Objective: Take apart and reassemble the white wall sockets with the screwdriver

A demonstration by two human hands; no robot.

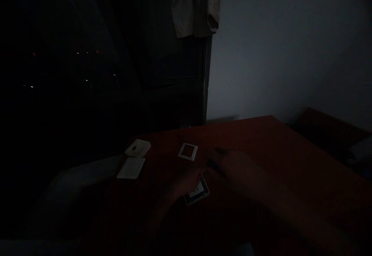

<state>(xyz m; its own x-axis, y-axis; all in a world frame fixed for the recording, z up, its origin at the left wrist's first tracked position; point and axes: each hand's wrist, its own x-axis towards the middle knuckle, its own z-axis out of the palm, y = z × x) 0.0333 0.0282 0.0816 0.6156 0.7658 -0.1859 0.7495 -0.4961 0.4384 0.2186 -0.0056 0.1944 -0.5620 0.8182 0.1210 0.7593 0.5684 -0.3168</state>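
Note:
The picture is very dark. My left hand (189, 181) is closed at the upper left side of a wall socket (200, 191), a square piece with a pale face and dark border lying on the table. To its right, my right hand (231, 166) has its fingers curled around a small dark thing (213, 165) whose kind I cannot make out. Its fingertips are close to the socket's top edge and to my left fingers. Beyond the hands lies a white square frame (188, 152) with an open middle.
On the reddish-brown table (247, 132), a white box-shaped piece (138, 148) and a flat white plate (131, 168) sit at the left edge. A dark window (87, 66) stands behind, with a hanging curtain (195, 8) and a pale wall (270, 54) to the right.

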